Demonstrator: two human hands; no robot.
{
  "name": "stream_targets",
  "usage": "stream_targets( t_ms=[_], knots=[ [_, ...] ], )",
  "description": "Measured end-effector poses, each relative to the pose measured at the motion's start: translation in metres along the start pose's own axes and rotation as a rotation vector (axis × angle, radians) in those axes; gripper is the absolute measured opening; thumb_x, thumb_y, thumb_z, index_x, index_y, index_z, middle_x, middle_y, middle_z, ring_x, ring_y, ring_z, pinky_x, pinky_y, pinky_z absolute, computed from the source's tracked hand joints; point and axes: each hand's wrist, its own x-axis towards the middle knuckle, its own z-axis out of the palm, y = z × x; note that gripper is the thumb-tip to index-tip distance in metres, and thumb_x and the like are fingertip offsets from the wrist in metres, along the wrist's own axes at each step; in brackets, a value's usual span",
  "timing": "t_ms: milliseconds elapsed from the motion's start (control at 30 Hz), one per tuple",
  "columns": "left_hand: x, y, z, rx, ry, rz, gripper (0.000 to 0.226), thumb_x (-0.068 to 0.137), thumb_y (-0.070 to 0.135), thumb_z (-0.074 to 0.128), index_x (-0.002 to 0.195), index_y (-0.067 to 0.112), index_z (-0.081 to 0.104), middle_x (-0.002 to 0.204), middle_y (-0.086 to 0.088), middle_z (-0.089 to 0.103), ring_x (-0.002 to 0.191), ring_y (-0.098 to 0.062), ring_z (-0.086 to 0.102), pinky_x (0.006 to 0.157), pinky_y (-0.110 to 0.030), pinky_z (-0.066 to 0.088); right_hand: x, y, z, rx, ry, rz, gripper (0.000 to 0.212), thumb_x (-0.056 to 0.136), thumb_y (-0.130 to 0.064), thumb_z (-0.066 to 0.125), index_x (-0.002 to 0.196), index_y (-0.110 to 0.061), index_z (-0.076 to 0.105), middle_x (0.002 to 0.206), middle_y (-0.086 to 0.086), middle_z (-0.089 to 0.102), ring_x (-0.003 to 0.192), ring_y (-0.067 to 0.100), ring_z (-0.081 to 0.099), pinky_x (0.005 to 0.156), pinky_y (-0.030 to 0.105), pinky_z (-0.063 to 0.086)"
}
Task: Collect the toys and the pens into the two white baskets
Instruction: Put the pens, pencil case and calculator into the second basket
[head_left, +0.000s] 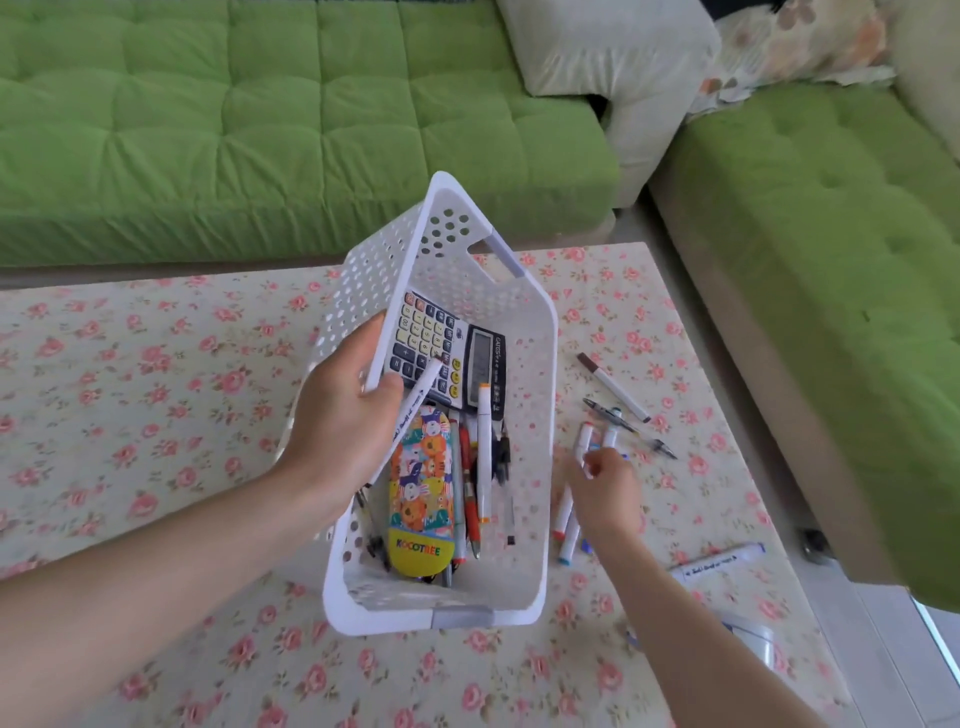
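Head view: one white perforated plastic basket (537, 441), long axis 12-to-6; left hand (337, 421) gripping 9 o'clock rim; right hand (608, 488) curled round white markers (566, 525), 3 o'clock.

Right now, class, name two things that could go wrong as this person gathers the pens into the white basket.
1. The left hand grips the white basket by one side wall alone, with a marker pinched against it; the load, calculator included, might tip out.
2. The right hand gathers several markers together; one may slip or roll.
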Motion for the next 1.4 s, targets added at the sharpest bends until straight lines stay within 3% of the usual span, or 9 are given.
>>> stream_targets(
  t_ms=[167, 433, 533, 600, 667, 800, 1133, 1267, 1400],
  knots=[
    [0.001, -0.004, 0.005, 0.041, -0.009, 0.000, 0.051, 0.096, 0.003, 0.041, 0.140, 0.028, 0.038, 0.123, 0.027, 0.041, 0.104, 0.019, 0.033, 0.064, 0.018, 0.021, 0.009, 0.032, 0.023, -0.227, -0.132, 0.176, 0.052, 0.086, -0.043, 0.057, 0.118, -0.004, 0.044, 0.108, 0.015, 0.057, 0.074, 0.027, 0.054, 0.043, 0.026, 0.031],
    [-0.002, -0.001, 0.011, 0.052, -0.021, 0.001, 0.051, 0.097, 0.005, 0.041, 0.141, 0.030, 0.036, 0.107, 0.037, 0.038, 0.074, 0.033, 0.041, 0.057, 0.016, 0.023, 0.009, 0.020, 0.034, -0.231, -0.087, 0.184, 0.049, 0.088, -0.027, 0.057, 0.122, 0.002, 0.038, 0.111, 0.019, 0.055, 0.090, 0.032, 0.060, 0.054, 0.031, 0.042],
    [-0.002, 0.001, 0.012, 0.048, -0.027, -0.006, 0.051, 0.097, 0.005, 0.040, 0.141, 0.031, 0.035, 0.113, 0.033, 0.037, 0.089, 0.023, 0.040, 0.058, 0.016, 0.023, 0.007, 0.015, 0.035, -0.186, -0.071, 0.237, 0.031, 0.092, -0.007, 0.044, 0.121, 0.000, 0.038, 0.122, 0.023, 0.050, 0.091, 0.035, 0.059, 0.065, 0.037, 0.047],
    [-0.002, 0.001, 0.012, 0.048, -0.031, -0.005, 0.051, 0.097, 0.005, 0.040, 0.140, 0.033, 0.035, 0.115, 0.031, 0.037, 0.082, 0.028, 0.041, 0.057, 0.016, 0.024, 0.005, 0.011, 0.033, -0.196, -0.079, 0.247, 0.028, 0.092, -0.001, 0.042, 0.119, 0.000, 0.039, 0.125, 0.022, 0.045, 0.096, 0.037, 0.057, 0.067, 0.038, 0.043],
    [-0.001, 0.000, 0.011, 0.054, -0.034, 0.003, 0.051, 0.097, 0.005, 0.040, 0.139, 0.034, 0.036, 0.115, 0.031, 0.038, 0.078, 0.031, 0.042, 0.059, 0.017, 0.023, 0.003, 0.011, 0.032, -0.248, -0.102, 0.245, 0.033, 0.090, 0.002, 0.042, 0.123, 0.000, 0.037, 0.128, 0.022, 0.041, 0.105, 0.037, 0.055, 0.072, 0.040, 0.045],
    [0.000, -0.005, 0.011, 0.055, -0.032, 0.012, 0.051, 0.096, 0.005, 0.040, 0.140, 0.031, 0.037, 0.123, 0.027, 0.043, 0.102, 0.020, 0.035, 0.067, 0.018, 0.023, 0.000, 0.014, 0.032, -0.341, -0.134, 0.221, 0.051, 0.089, 0.002, 0.043, 0.137, 0.000, 0.025, 0.135, 0.022, 0.037, 0.112, 0.036, 0.052, 0.086, 0.041, 0.048],
    [0.002, -0.006, 0.011, 0.075, -0.034, 0.019, 0.051, 0.097, 0.005, 0.039, 0.141, 0.030, 0.035, 0.120, 0.026, 0.040, 0.090, 0.021, 0.042, 0.060, 0.017, 0.023, 0.006, 0.027, 0.036, -0.310, -0.190, 0.180, 0.021, 0.094, -0.012, 0.046, 0.112, -0.001, 0.044, 0.094, 0.013, 0.059, 0.078, 0.026, 0.058, 0.060, 0.032, 0.046],
    [0.002, -0.005, 0.010, 0.102, -0.030, 0.015, 0.050, 0.097, 0.006, 0.039, 0.141, 0.030, 0.035, 0.119, 0.027, 0.039, 0.097, 0.023, 0.031, 0.069, 0.016, 0.022, 0.007, 0.021, 0.023, -0.222, -0.271, 0.161, 0.016, 0.094, -0.020, 0.047, 0.096, -0.005, 0.041, 0.066, 0.003, 0.045, 0.050, 0.014, 0.043, 0.040, 0.024, 0.030],
    [0.002, -0.005, 0.001, 0.122, -0.049, -0.013, 0.051, 0.098, 0.010, 0.039, 0.144, 0.030, 0.029, 0.128, 0.025, 0.037, 0.114, 0.011, 0.028, 0.096, -0.010, 0.022, 0.003, 0.007, 0.007, -0.090, -0.260, 0.125, 0.016, 0.092, -0.014, 0.044, 0.102, -0.001, 0.044, 0.064, 0.004, 0.043, 0.048, 0.015, 0.041, 0.041, 0.025, 0.031]
  ],
)
